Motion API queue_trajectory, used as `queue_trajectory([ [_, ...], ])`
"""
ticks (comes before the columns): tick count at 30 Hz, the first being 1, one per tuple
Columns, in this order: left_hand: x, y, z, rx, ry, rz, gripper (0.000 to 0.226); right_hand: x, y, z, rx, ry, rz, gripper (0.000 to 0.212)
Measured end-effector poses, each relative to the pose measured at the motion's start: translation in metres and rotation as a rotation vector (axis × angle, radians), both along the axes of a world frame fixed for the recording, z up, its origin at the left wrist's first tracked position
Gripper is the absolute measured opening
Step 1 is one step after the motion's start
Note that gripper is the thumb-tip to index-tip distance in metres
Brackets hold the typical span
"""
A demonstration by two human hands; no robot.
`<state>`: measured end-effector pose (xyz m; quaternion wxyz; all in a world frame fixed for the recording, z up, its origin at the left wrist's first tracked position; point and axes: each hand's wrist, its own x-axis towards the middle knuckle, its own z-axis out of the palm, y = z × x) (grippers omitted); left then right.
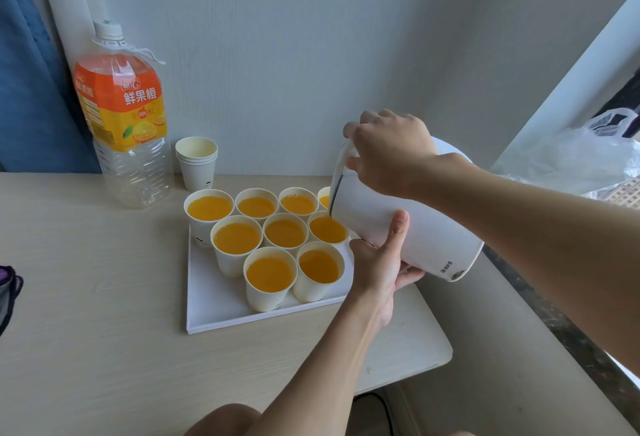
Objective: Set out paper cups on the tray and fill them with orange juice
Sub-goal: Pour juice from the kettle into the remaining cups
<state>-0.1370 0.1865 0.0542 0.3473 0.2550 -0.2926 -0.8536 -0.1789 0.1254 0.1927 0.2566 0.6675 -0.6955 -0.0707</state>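
- A pale table [104, 297] stands against a white wall [277, 54], with a white tray [214, 300] on it.
- Nine cups [270, 274] show on the tray, packed in three rows. All hold orange juice close to the brim, and the far-right one is half hidden.
- A white jug [398, 227] is tilted over the tray's right edge, its lip above the right cup of the middle row. No stream can be made out.
- The right hand [388, 148] is wrapped round the handle at the jug's top. The left hand [377, 262] cradles its base, thumb flat up the side and fingers curled beneath.
- Behind the tray to the left, the bottle [124, 117] looks drained in its clear lower part, with spare cups [196, 162] stacked beside it.
- Setting out looks done and filling nearly so. At most a top-up of the cup under the lip is left, then putting the jug down.
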Motion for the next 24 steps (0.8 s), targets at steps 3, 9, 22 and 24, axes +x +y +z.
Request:
queue_trajectory([
  [3, 0.001, -0.007, 0.000, -0.078, -0.077, 0.054, 0.099, -0.009, 0.006, 0.008, -0.046, -0.126, -0.060, 0.038],
  [9, -0.004, -0.030, 0.005, -0.241, -0.207, 0.066, 0.074, -0.038, 0.008, 0.021, -0.114, -0.384, -0.207, 0.041],
  [22, -0.034, -0.053, -0.002, -0.044, -0.127, 0.005, 0.108, -0.041, -0.046, 0.008, -0.004, -0.287, -0.223, 0.036],
  [24, -0.038, -0.052, -0.001, 0.002, -0.086, 0.003, 0.124, -0.038, -0.051, 0.007, 0.003, -0.222, -0.216, 0.030],
])
